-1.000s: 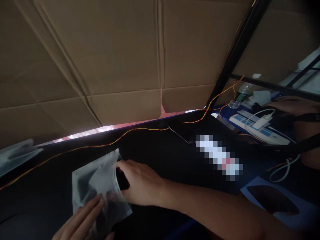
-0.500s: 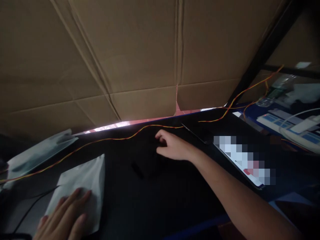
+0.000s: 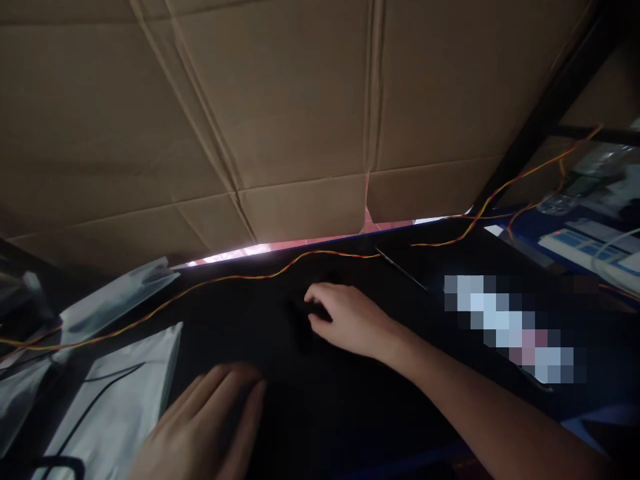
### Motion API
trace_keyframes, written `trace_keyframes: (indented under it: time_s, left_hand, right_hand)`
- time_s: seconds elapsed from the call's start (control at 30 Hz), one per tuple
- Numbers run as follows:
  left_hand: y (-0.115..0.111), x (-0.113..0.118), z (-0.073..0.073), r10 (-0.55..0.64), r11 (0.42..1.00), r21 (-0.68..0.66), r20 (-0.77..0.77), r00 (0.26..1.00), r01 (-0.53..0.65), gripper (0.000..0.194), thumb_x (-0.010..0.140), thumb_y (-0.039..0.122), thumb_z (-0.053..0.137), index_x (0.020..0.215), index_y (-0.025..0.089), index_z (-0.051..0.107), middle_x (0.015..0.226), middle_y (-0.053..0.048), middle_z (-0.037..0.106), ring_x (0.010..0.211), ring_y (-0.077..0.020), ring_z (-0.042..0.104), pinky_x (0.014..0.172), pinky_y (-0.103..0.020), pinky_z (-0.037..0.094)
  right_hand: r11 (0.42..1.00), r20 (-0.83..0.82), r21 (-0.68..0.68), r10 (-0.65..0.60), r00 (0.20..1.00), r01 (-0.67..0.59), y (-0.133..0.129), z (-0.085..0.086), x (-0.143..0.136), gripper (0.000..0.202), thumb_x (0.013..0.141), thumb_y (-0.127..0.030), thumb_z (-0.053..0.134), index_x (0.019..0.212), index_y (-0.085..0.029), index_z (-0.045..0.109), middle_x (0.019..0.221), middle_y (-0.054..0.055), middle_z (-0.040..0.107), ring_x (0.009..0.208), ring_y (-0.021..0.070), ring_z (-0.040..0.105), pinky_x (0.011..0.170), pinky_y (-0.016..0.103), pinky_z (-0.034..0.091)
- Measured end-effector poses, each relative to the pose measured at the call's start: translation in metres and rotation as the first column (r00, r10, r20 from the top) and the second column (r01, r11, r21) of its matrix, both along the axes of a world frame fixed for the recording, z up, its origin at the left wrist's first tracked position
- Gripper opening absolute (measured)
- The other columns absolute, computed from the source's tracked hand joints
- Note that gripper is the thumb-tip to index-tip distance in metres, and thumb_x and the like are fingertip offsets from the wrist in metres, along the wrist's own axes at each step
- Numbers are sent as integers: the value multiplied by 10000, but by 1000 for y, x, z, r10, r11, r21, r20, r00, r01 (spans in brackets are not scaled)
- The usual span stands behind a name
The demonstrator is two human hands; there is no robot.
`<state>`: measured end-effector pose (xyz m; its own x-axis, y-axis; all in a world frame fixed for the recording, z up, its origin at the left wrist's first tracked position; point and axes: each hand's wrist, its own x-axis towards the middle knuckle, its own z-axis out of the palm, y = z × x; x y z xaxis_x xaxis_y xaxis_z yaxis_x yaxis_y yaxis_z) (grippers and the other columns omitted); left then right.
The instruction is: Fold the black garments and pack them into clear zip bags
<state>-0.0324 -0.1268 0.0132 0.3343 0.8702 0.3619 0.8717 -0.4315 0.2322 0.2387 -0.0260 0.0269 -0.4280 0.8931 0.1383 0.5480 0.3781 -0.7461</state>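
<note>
My left hand (image 3: 210,417) is over the black table surface (image 3: 310,413), just right of a pale plastic bag (image 3: 113,393). Its fingers bend downward with the thumb apart, and nothing shows between them. My right hand (image 3: 350,317) is near the middle of the black surface, its fingers curled toward the thumb. A small dark thing seems to lie by its fingertips, too dim to make out. A thin black cable (image 3: 95,402) lies across the pale bag.
A cardboard sheet (image 3: 300,107) stands behind the table. A red-yellow wire (image 3: 225,277) runs along the back. At right are a phone with a blurred screen (image 3: 505,327) and a white power strip (image 3: 580,250). Another plastic bag (image 3: 120,300) lies at left.
My left hand has left the pale bag and moved right onto the black surface. The bag lies further left in view. My right hand has come slightly nearer, and the view has shifted left.
</note>
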Motion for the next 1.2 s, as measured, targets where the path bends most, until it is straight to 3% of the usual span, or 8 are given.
trace_keyframes:
  time_s: [0.17, 0.3, 0.5, 0.73, 0.87, 0.97, 1.07, 1.2]
  left_hand:
    - [85, 49, 54, -57, 984, -171, -85, 995, 42, 410, 1080, 514, 461, 816, 244, 622, 802, -18, 713, 668, -207, 675, 583, -327, 438]
    - [127, 46, 48, -227, 951, -244, -139, 964, 188, 308, 1052, 475, 561, 894, 231, 662, 895, -36, 733, 758, -229, 691, 661, -342, 486]
    - [126, 37, 8, -442, 870, -251, -19, 897, 424, 770, 1055, 365, 641, 1714, 386, 243, 1594, -86, 545, 1390, -310, 550, 1151, -492, 477]
    - [126, 17, 24, -443, 820, -336, 141, 886, 463, 592, 1051, 416, 628, 1621, 395, 469, 1141, -32, 696, 1115, -268, 599, 1026, -431, 488]
    - [129, 12, 33, -502, 722, -381, 287, 816, 578, 461, 1139, 498, 424, 1004, 265, 797, 947, -34, 684, 928, -205, 622, 923, -356, 486]
    - [128, 15, 36, -514, 638, -396, 419, 748, 660, 663, 1130, 559, 426, 628, 175, 625, 995, -63, 676, 807, -154, 624, 771, -299, 504]
    - [126, 15, 36, -470, 587, -420, 519, 714, 692, 574, 1126, 570, 438, 797, 188, 713, 976, -51, 709, 735, -138, 644, 689, -267, 514]
    - [128, 14, 31, -437, 734, -415, 316, 842, 537, 332, 1109, 472, 520, 1215, 265, 758, 931, -17, 716, 789, -163, 677, 727, -257, 551]
  right_hand:
    - [987, -66, -161, -19, 998, 8, 22, 16, 43, 259, 990, -199, 514, 1241, -229, 576, 1167, 70, 788, 950, 200, 785, 717, 304, 626]
    - [971, 66, -143, -185, 981, 193, 37, 14, 82, 439, 876, -92, 556, 1286, -247, 578, 1115, 91, 784, 951, 257, 771, 809, 406, 632]
    - [924, 163, 75, -382, 910, 374, 41, 8, 83, 277, 996, -255, 591, 1270, -255, 638, 1445, 123, 611, 1323, 318, 619, 1096, 499, 510]
    - [991, 355, -21, -114, 928, 130, 37, 2, 71, 193, 925, -208, 705, 1110, -257, 690, 1234, 54, 709, 1084, 235, 693, 903, 371, 540]
    - [988, 349, -46, -120, 929, 145, 38, 8, 79, 285, 927, -109, 583, 1116, -278, 712, 1178, 28, 733, 1049, 200, 700, 872, 324, 533]
    - [979, 384, -24, -176, 906, 201, 38, 15, 89, 336, 914, -91, 547, 1127, -289, 715, 1130, 24, 722, 988, 190, 695, 816, 307, 533]
    - [967, 441, 33, -241, 864, 253, 38, 17, 96, 353, 872, -29, 525, 1078, -246, 713, 1099, 60, 702, 949, 221, 679, 798, 346, 525]
    - [965, 475, 149, -263, 840, 218, 35, 17, 89, 479, 788, 88, 493, 1106, -192, 715, 1222, 135, 636, 1206, 315, 577, 1007, 459, 489]
